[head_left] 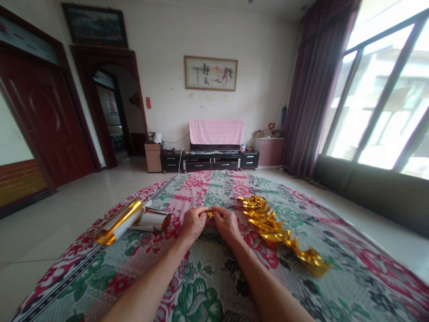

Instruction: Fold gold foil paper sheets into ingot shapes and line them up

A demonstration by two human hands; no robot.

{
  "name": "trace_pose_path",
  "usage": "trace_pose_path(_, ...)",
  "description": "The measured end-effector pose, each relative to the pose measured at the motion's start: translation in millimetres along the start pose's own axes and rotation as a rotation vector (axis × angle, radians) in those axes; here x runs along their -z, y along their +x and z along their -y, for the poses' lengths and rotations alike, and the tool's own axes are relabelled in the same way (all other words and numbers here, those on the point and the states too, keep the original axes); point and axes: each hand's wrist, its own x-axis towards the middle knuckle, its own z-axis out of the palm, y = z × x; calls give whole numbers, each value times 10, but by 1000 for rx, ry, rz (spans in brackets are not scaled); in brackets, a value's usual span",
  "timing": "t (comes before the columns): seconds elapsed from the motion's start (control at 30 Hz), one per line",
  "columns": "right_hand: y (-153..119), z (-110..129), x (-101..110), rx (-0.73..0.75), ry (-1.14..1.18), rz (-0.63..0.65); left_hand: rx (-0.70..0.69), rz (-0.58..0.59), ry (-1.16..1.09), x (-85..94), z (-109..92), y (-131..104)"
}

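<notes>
Between my two hands, just above the patterned cloth [197, 290], is a small piece of gold foil [209, 213]. My left hand [195, 222] pinches one end of it, and my right hand [225, 221] pinches the other, with the thumbs close together. Most of the piece is hidden by the fingers. To the right lies a row of several folded gold foil pieces [264, 219], shaped like small boats and overlapping one another. Left of my hands rest rolled sheets of gold and white foil paper [122, 222], loosely curled.
The flowered cloth covers a wide rounded surface reaching toward a low black TV cabinet [201, 164]. A pink towel [216, 132] drapes over the screen there. At the right are a purple curtain [306, 89] and large windows; a dark red door [43, 112] is at the left.
</notes>
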Motion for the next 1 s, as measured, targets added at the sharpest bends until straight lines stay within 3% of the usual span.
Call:
trace_pose_path(0.33, 8, -15, -11, -34, -16, -10, 37, 39, -40, 31, -60, -19)
trace_pose_path(0.73, -19, 16, 21, 14, -26, 55, 50, 22, -33, 11, 14, -1)
trace_pose_path(1.0, -12, 33, 31, -4, -11, 56, 14, 101, -62, 10, 56, 23)
